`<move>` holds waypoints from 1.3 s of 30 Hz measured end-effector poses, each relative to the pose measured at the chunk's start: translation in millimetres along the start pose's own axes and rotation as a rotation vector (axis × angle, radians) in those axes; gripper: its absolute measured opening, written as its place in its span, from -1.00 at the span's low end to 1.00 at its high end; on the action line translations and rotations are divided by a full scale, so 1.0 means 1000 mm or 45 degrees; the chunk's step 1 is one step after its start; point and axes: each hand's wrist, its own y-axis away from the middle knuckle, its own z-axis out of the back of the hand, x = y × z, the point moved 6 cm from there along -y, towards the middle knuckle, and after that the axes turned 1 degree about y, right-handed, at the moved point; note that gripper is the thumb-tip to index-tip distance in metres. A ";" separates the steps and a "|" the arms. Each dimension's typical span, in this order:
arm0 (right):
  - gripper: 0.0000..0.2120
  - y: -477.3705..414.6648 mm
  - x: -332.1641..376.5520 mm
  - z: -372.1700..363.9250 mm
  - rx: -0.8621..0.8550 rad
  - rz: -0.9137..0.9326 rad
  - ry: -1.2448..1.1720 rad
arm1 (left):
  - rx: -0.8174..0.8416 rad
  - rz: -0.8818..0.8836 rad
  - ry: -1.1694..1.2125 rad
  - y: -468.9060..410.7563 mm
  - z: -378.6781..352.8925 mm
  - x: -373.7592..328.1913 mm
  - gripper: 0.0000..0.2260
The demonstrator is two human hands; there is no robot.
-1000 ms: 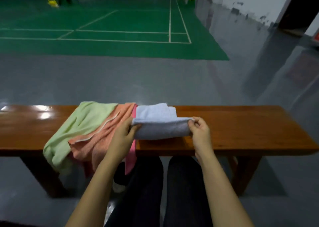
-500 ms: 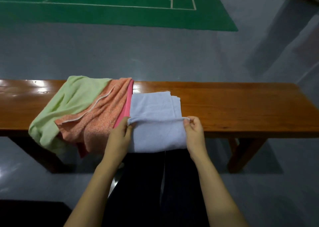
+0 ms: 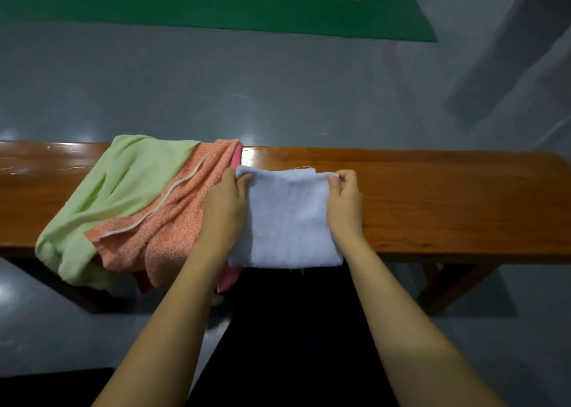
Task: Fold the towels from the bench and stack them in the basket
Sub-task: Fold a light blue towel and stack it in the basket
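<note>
A pale blue towel (image 3: 287,218) lies folded on the wooden bench (image 3: 448,196), its near edge hanging slightly over the front. My left hand (image 3: 225,202) pinches its far left corner and my right hand (image 3: 344,199) pinches its far right corner. Left of it lie an orange towel (image 3: 163,227), a light green towel (image 3: 123,190) and a pink towel (image 3: 236,156) mostly hidden under the orange one, all unfolded and draping over the bench's front edge. No basket is in view.
The bench runs across the whole view over a grey floor (image 3: 278,91). My dark-clothed legs (image 3: 293,329) are just in front of it. A green court mat (image 3: 216,4) lies far behind.
Both hands carried the towel's near edge away from me to the far edge, folding it over. The camera tilted further down.
</note>
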 end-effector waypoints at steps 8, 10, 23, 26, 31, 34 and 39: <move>-0.85 -0.036 -0.010 -0.023 0.028 -0.030 0.287 | 0.052 0.058 -0.009 -0.032 -0.024 0.019 -0.78; -0.85 -0.040 -0.013 -0.026 0.035 -0.028 0.360 | 0.072 0.106 0.008 -0.033 -0.026 0.023 -0.76; -0.83 -0.032 -0.012 -0.019 0.211 -0.097 0.167 | 0.030 0.041 0.036 -0.016 -0.023 0.020 -0.87; -0.82 -0.032 -0.012 -0.022 0.144 -0.048 0.264 | -0.012 0.095 -0.056 -0.017 -0.027 0.023 -0.82; -0.72 -0.028 -0.015 -0.029 0.240 -0.100 0.309 | 0.029 0.193 -0.020 -0.018 -0.025 0.024 -0.77; -0.75 -0.023 -0.016 -0.026 0.259 -0.060 0.357 | 0.135 0.259 0.020 -0.016 -0.018 0.026 -0.76; -0.62 -0.014 -0.013 -0.022 0.223 0.035 0.607 | 0.287 0.315 -0.130 -0.002 -0.007 0.033 -0.78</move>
